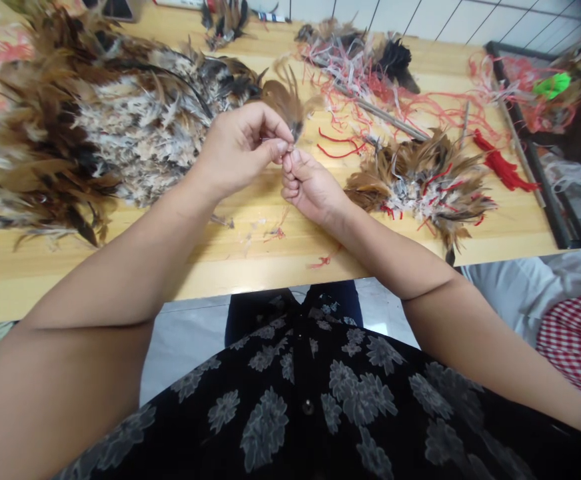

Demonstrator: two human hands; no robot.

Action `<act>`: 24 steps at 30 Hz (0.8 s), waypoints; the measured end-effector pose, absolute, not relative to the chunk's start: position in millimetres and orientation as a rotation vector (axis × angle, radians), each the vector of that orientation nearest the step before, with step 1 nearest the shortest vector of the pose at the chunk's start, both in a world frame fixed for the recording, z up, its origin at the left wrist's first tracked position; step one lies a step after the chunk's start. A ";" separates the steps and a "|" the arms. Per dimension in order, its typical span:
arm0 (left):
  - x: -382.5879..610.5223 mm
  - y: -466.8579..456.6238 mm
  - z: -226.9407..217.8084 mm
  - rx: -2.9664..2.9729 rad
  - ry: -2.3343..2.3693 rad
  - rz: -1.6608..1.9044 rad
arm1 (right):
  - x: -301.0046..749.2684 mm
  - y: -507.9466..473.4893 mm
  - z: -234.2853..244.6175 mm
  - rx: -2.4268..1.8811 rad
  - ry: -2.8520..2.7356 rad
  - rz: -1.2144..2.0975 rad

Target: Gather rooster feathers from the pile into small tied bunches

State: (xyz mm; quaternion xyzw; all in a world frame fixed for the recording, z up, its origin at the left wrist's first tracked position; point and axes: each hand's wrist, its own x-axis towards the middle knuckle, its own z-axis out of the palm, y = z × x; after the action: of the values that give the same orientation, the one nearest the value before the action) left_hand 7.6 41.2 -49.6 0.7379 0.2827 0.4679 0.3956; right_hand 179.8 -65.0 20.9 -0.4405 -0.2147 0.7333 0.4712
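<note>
My left hand (243,150) and my right hand (315,187) meet fingertip to fingertip above the table. Between them, at the quill ends, they pinch a small bunch of brown feathers (284,99) that fans out on the far side of the fingers. The right fingers are curled in, with the thumb pressed on top. Whether a thread is also in the pinch is too small to tell. Left of my hands lies a big heap of brown and whitish feathers (135,127). To the right rests a smaller pile of feather bunches (425,183) with red ties.
Red strings (340,143) and a bundle of red cord (503,163) lie on the wooden table (250,267). Behind are tangled pink and white strips (360,67) and a thin rod (390,120). A dark-framed tray (535,147) stands at the right.
</note>
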 end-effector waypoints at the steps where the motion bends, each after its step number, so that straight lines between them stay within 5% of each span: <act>1: 8.3 44.1 -52.0 1.862 0.703 1.199 | 179.8 -65.3 21.7 -1.063 -0.509 1.811; 24: -2.6 36.2 -38.7 1.947 0.618 1.105 | 179.5 -64.4 25.3 -1.036 -0.312 1.882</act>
State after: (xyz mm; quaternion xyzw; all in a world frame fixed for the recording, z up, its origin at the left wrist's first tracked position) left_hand -2.6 36.2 -38.7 0.7691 0.2443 0.4362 0.3982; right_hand 179.5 -64.4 25.3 -0.4222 -0.1272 0.7667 0.4666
